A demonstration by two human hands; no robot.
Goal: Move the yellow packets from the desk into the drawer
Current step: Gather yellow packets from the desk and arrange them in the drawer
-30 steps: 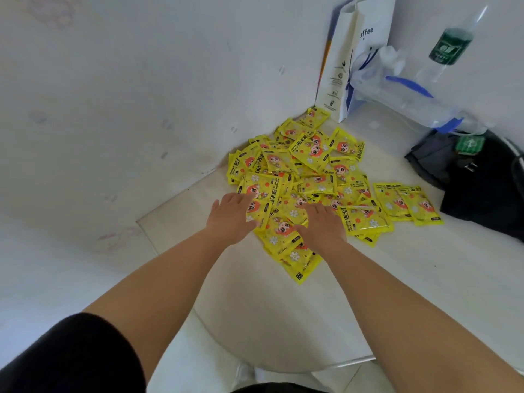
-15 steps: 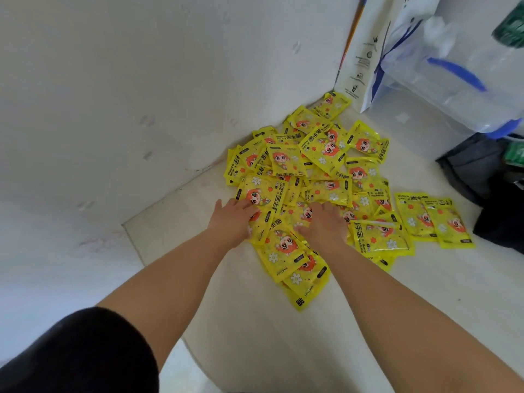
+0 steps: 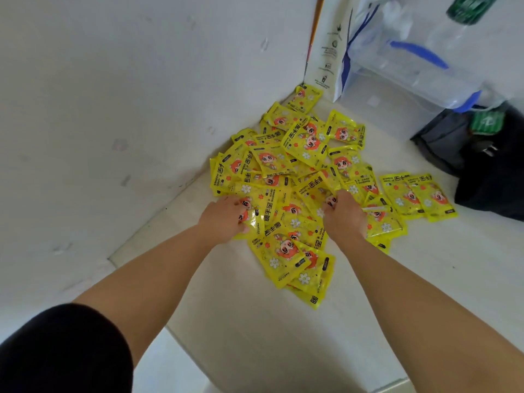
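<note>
A heap of several yellow packets (image 3: 297,165) with a red-haired cartoon figure lies on the pale desk (image 3: 255,336), pushed into the corner against the white wall. My left hand (image 3: 224,219) presses on the heap's near left side, its fingers curled around the edge of a packet (image 3: 256,211). My right hand (image 3: 341,215) rests on the heap's near right side with fingers bent down into the packets. Two packets (image 3: 416,197) lie apart on the right. No drawer is in view.
A white paper bag (image 3: 326,46) stands in the back corner. Beside it are a clear plastic bag (image 3: 411,61) with blue handles and a bottle with a green label (image 3: 467,7). A black bag (image 3: 482,165) lies at the right edge.
The view has moved closer to the heap. Both hands have curled their fingers into the packets; the left one now crumples a packet's edge.
</note>
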